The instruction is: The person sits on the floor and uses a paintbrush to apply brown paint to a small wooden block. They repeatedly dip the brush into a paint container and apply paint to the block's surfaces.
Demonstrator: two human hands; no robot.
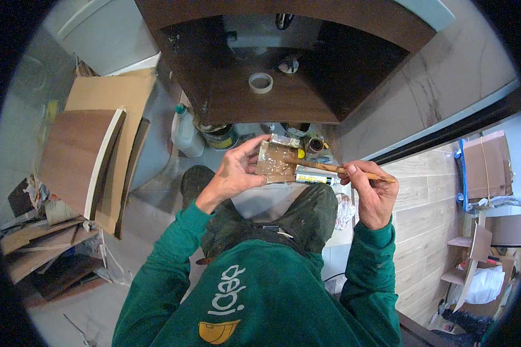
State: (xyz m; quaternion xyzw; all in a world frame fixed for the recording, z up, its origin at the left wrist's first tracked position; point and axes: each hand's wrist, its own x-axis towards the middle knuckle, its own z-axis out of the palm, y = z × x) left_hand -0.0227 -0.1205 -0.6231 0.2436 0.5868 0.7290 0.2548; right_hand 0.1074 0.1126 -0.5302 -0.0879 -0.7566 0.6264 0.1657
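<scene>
My left hand (231, 176) grips a small brown panel (279, 164) by its left side, thumb below and fingers behind. Pale, worn-looking strips run along the panel's edges, and shiny whitish spots dot its face. In my right hand (373, 195), fingers closed, is a slim wooden stick (323, 167), its far end at the panel's right part. Whether that end touches the panel I cannot tell. Just under the stick lies a white tube-shaped cartridge (314, 179). A small open jar (315, 146) with dark contents stands beyond it.
Ahead is an open dark brown cabinet holding a tape roll (260, 83). A white jug (186, 134) with a green cap and a paint can (221, 137) stand before it. Cardboard and a brown panel (78, 156) lean at left, above stacked boards (52, 243). Wood-look flooring stretches right.
</scene>
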